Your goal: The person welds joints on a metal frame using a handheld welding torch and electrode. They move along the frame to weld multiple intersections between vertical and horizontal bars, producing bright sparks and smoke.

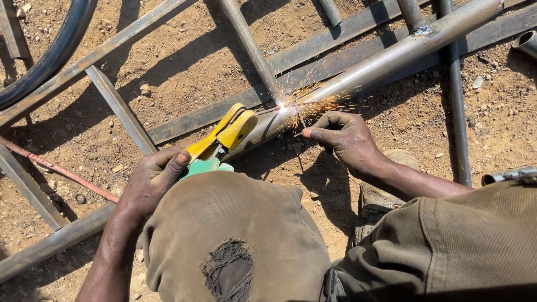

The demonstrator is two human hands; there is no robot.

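Dusty ground (184,61) is carrying steel bars. Left hand (151,182), fingers clamped on the yellow electrode holder (226,134), is welding the round steel tube (391,56); right hand (347,140), fingers curled together, is resting beside the sparks (291,107), likely risking burns.

A single head-worn camera looks steeply down from above the person's bent knee (235,223), close enough that the trousers fill the lower frame. It faces forward over dirt ground (184,61) crossed by metal bars (120,109), with both forearms reaching in from the bottom toward the middle.
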